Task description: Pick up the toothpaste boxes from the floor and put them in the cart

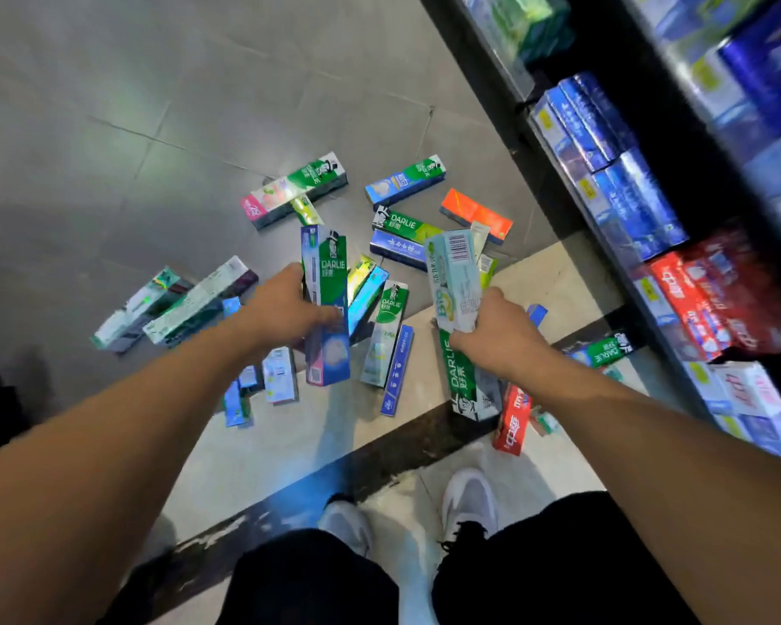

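Both hands are gripping cartons above the floor: the left hand (285,309) is wrapping its fingers around a long green-and-blue Darlie box (326,304) held upright, and the right hand (497,336) is clutching a pale teal box (454,281) together with a green Darlie box (463,376) that is pointing back toward the shoes (467,500). Glossy rectangular toothpaste boxes (298,189) are lying scattered beyond and between the hands on smooth grey floor tiles (154,106), with an orange carton (474,214) ahead of the right hand. Right of that hand, a dark shelf unit (605,245) of stacked blue and red packs is edging the aisle; open tile is stretching left and ahead.
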### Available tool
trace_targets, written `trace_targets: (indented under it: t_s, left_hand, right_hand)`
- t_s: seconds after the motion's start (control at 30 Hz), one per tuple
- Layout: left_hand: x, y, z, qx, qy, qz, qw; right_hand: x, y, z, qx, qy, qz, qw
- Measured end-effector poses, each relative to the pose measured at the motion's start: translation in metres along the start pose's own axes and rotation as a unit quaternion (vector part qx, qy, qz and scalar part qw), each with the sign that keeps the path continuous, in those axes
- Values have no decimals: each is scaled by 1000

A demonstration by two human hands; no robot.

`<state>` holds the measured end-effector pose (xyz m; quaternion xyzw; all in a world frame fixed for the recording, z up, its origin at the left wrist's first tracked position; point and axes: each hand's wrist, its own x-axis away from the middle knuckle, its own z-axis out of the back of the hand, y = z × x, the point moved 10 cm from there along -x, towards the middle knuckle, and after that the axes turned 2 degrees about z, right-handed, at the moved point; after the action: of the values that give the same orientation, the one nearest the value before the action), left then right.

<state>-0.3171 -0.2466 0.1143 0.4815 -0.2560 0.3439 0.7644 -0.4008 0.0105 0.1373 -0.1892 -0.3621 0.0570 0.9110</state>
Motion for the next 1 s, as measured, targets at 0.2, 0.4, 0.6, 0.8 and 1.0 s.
trace_targets:
  t_s: [0.2,0.4,0.6,0.8,1.0]
  left_hand:
    - [145,127,80,-77,16,-34,996]
    - [294,246,136,-123,-2,-58,991]
    - [407,356,167,-158,5,-145,977]
    - [481,425,140,-283,-35,-249,926]
    - [535,454,69,-362,-95,-304,876]
  right_hand:
    - [120,-72,139,-18,26,17,999]
    - [251,-128,271,-25,35,23,999]
    - [359,-153,357,-41,82,28,995]
    - [445,-128,391,-84,151,-17,985]
    - [536,-71,391,-121,215,-67,967]
